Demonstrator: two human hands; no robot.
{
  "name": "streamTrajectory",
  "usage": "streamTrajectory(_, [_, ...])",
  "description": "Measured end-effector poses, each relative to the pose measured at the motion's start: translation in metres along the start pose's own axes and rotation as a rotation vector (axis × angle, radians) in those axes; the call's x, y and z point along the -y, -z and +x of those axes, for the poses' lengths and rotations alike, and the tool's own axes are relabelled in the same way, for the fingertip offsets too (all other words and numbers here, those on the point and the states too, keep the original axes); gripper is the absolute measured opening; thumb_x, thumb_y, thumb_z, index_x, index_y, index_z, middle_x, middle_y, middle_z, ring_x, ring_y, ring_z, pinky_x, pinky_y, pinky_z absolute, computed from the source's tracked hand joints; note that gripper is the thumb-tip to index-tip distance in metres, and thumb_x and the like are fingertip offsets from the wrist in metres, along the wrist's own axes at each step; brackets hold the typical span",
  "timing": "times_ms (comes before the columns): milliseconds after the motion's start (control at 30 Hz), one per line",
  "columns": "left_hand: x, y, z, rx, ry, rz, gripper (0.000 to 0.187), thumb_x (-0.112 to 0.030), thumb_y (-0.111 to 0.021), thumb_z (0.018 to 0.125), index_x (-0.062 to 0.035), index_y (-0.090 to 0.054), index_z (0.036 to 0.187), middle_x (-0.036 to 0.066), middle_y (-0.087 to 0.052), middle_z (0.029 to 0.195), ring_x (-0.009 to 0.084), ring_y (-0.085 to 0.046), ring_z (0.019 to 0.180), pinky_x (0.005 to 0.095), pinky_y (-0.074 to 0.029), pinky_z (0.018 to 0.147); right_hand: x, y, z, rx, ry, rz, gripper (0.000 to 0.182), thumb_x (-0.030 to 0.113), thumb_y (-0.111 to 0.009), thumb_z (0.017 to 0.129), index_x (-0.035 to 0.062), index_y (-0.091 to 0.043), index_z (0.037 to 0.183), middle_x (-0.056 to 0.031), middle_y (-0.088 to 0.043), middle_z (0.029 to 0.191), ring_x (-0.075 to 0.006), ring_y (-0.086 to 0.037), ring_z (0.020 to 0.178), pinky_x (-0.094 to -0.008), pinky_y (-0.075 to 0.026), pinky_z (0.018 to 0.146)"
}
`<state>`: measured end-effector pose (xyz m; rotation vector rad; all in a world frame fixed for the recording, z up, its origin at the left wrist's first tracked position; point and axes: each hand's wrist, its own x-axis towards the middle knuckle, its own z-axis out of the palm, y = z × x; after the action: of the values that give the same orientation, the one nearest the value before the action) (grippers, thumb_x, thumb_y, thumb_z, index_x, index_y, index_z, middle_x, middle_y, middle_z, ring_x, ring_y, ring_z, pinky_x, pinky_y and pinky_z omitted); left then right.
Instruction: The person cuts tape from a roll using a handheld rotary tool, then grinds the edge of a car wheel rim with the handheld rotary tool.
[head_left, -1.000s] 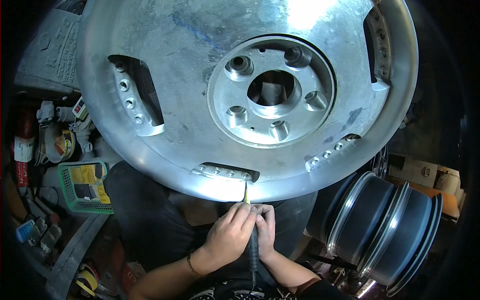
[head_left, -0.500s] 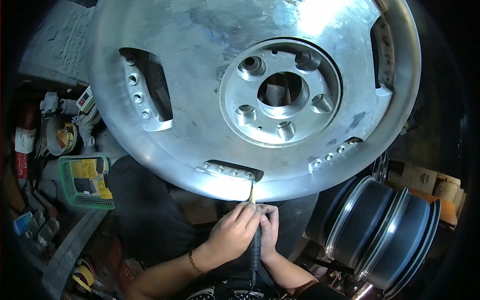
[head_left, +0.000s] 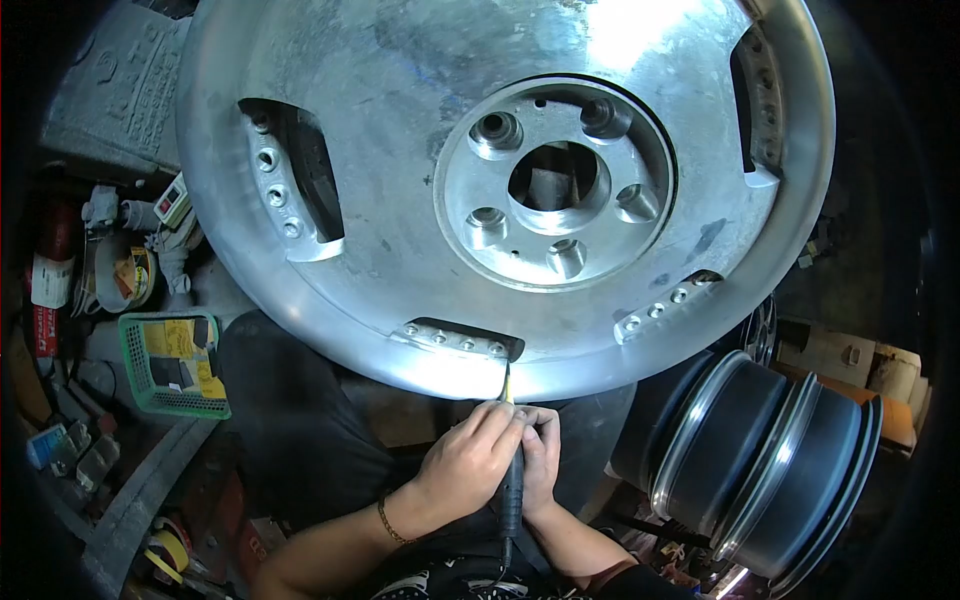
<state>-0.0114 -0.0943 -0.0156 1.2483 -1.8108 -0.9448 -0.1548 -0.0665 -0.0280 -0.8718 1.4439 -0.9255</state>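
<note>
A large bare-metal wheel rim (head_left: 390, 210) fills the upper middle, its face toward me, with slotted openings and a round hub (head_left: 470, 245) with bolt holes. My left hand (head_left: 468, 452), a bracelet on its wrist, is closed around the front of a black corded handpiece (head_left: 511, 500). On the other side, my right hand (head_left: 541, 458) is closed on the same handpiece, fingers close to the left ones. The thin yellow-and-dark tip (head_left: 507, 384) points away from me and meets the rim's lower lip, just below the right end of the bottom slot (head_left: 465, 338).
Stacked dark wheel rims (head_left: 760, 460) with shiny edges lie at the right, near cardboard boxes (head_left: 830, 360). At the left a green basket (head_left: 130, 372) holds sandpaper-like sheets. A round container (head_left: 125, 272) stands above it, and a yellow tape roll (head_left: 168, 550) lies lower left.
The hub and right side of the wheel rim appear slightly farther left. The handpiece tip has moved a touch to the right; both hands keep the same grip.
</note>
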Motion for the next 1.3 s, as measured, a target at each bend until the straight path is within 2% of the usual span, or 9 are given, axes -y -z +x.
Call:
streamTrajectory(33, [0.0,0.0,-0.001,0.0,-0.002,0.0,0.031,-0.003,-0.058,0.08,0.0108,-0.06,0.108,0.019,-0.058,0.102,0.0311,-0.061,0.098,0.0357,-0.054,0.082,0.0,0.0,0.0,-0.007,-0.003,0.003,0.016,0.016,-0.049,0.098,0.0019,-0.046,0.103,-0.0096,-0.051,0.104,-0.0165,-0.047,0.099,-0.032,-0.039,0.095])
streamTrajectory(100, [0.0,0.0,-0.003,0.081,0.059,-0.092,0.037,-0.001,-0.059,0.078,0.0129,-0.059,0.112,0.026,-0.058,0.113,0.0405,-0.059,0.107,0.0425,-0.052,0.091,0.002,0.0,0.0,0.0,-0.003,-0.005,0.016,0.016,-0.049,0.098,0.0019,-0.046,0.103,-0.0094,-0.051,0.104,-0.0164,-0.047,0.099,-0.0318,-0.039,0.095])
streamTrajectory(133, [0.001,0.0,-0.002,0.08,0.06,-0.091,0.037,-0.001,-0.059,0.078,0.0129,-0.059,0.112,0.026,-0.058,0.113,0.0405,-0.059,0.107,0.0425,-0.052,0.091,0.002,-0.001,0.0,0.007,-0.005,-0.012,0.016,0.016,-0.049,0.098,0.0018,-0.046,0.104,-0.0093,-0.051,0.104,-0.0164,-0.047,0.099,-0.0317,-0.039,0.095])
streamTrajectory(200, [0.001,0.001,0.0,0.004,-0.002,0.026,0.03,-0.002,-0.058,0.079,0.0107,-0.06,0.106,0.019,-0.058,0.102,0.031,-0.061,0.097,0.0357,-0.054,0.082,0.002,-0.001,0.001,0.014,-0.005,-0.028,0.016,0.016,-0.049,0.098,0.0018,-0.046,0.104,-0.0092,-0.051,0.104,-0.0163,-0.047,0.099,-0.0316,-0.039,0.095])
streamTrajectory(300, [0.0,0.001,-0.001,-0.02,0.022,0.061,0.029,-0.002,-0.058,0.079,0.0104,-0.06,0.106,0.019,-0.058,0.102,0.0309,-0.061,0.096,0.0357,-0.054,0.081,0.002,-0.002,0.002,0.025,-0.013,-0.024,0.016,0.016,-0.049,0.098,0.0019,-0.046,0.104,-0.009,-0.051,0.104,-0.016,-0.047,0.099,-0.0314,-0.039,0.095])
streamTrajectory(533, [0.002,0.002,0.0,-0.02,0.007,-0.004,0.029,-0.003,-0.058,0.08,0.0099,-0.06,0.106,0.019,-0.058,0.103,0.0319,-0.061,0.097,0.0372,-0.054,0.082,0.001,-0.003,0.003,0.023,-0.007,0.014,0.017,0.018,-0.05,0.098,0.0024,-0.046,0.104,-0.0086,-0.052,0.104,-0.0152,-0.047,0.099,-0.0312,-0.039,0.095])
streamTrajectory(600, [0.002,0.003,-0.004,0.044,0.078,-0.032,0.037,-0.001,-0.06,0.077,0.0106,-0.059,0.113,0.025,-0.058,0.113,0.0396,-0.06,0.105,0.0417,-0.052,0.091,0.001,-0.003,0.004,0.04,-0.025,0.023,0.017,0.018,-0.051,0.098,0.0024,-0.046,0.104,-0.0087,-0.052,0.104,-0.0152,-0.047,0.099,-0.0312,-0.039,0.095])
streamTrajectory(1133, [0.003,0.001,-0.006,0.045,0.06,-0.016,0.037,0.0,-0.059,0.077,0.0092,-0.059,0.113,0.024,-0.057,0.112,0.0397,-0.059,0.104,0.0415,-0.051,0.091,0.0,-0.005,0.006,0.05,-0.021,0.083,0.017,0.017,-0.052,0.099,0.0024,-0.046,0.105,-0.0047,-0.05,0.098,-0.012,-0.045,0.093,-0.027,-0.039,0.089])
streamTrajectory(1300, [0.001,0.008,-0.018,-0.003,0.046,0.044,0.038,-0.001,-0.059,0.079,0.0066,-0.06,0.116,0.023,-0.057,0.113,0.0397,-0.059,0.105,0.0405,-0.051,0.091,0.008,-0.004,0.001,0.157,-0.064,0.036,0.022,0.018,-0.053,0.097,0.0023,-0.047,0.11,-0.006,-0.052,0.105,-0.0117,-0.046,0.095,-0.0265,-0.039,0.089])
